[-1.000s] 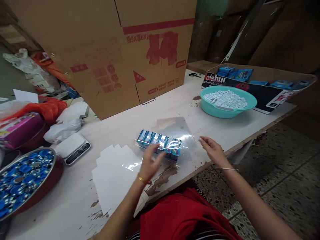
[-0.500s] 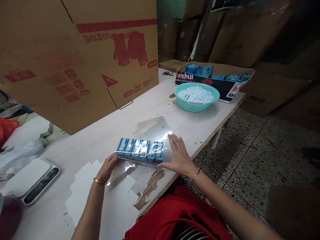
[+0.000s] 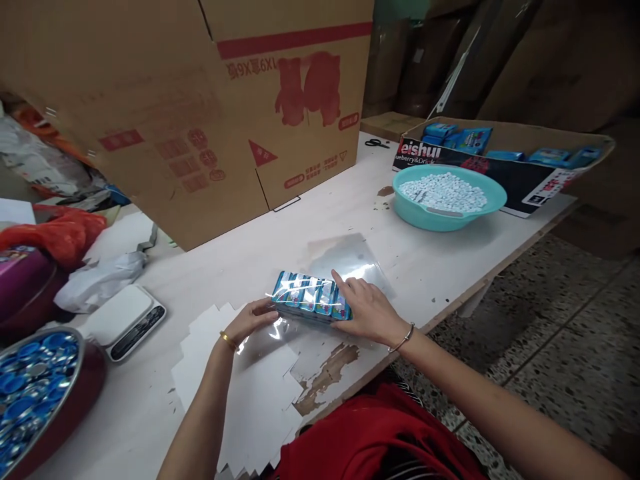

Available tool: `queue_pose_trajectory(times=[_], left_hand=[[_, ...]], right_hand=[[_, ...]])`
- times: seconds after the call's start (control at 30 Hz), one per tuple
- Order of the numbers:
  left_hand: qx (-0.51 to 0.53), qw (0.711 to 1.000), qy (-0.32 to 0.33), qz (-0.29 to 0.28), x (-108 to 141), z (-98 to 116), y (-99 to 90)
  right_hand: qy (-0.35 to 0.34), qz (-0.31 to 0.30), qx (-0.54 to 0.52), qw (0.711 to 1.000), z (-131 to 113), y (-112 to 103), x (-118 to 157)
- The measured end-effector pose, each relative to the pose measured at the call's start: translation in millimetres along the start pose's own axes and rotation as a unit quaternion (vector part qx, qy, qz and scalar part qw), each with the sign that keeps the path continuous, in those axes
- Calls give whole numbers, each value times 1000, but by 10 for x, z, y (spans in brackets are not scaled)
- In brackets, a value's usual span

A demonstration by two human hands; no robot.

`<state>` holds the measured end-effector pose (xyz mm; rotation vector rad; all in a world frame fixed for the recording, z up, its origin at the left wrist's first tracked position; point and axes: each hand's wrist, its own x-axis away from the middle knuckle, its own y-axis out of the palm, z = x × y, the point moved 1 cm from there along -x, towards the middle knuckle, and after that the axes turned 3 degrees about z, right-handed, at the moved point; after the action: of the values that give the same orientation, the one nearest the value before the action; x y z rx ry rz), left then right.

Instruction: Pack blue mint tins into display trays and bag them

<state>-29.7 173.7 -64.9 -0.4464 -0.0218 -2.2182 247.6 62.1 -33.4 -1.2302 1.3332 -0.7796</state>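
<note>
A row of several small blue tins (image 3: 310,292) lies on the table under shiny clear film, stacked in layers. My left hand (image 3: 250,320) presses its fingers and thumb against the left end of the row. At the right end, my right hand (image 3: 370,310) grips the tins, thumb at the front, fingers bent over the far side and index finger stretched over the top. Loose clear film (image 3: 350,257) spreads flat behind the row.
White card sheets (image 3: 250,400) lie near the front edge. A white scale (image 3: 133,320) and a bowl of blue-and-silver pieces (image 3: 95,380) stand left. A large carton (image 3: 225,133) stands behind. A turquoise basin (image 3: 435,217) of white pellets and an open box (image 3: 520,183) of blue packs stand right.
My right hand has closed in on the right end of the tins, its fingers now bent over them. The view has swung left, bringing the bowl of blue-and-silver pieces into sight.
</note>
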Motion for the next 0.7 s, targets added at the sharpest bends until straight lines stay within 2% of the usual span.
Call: queue_pose_trajectory(times=[0.13,0.47,0.7], left_hand=[[5,1000,11,-13,-1,-30,-3],[7,999,-10,-33,45,107,46],[16,999,-13,-50,2,54,27]], right_hand=[[-7,-7,-2,1000,7,-20,-13],[-17,-23,-17,999,79,-4,13],[-20,-27,-13,999,86,-15,12]])
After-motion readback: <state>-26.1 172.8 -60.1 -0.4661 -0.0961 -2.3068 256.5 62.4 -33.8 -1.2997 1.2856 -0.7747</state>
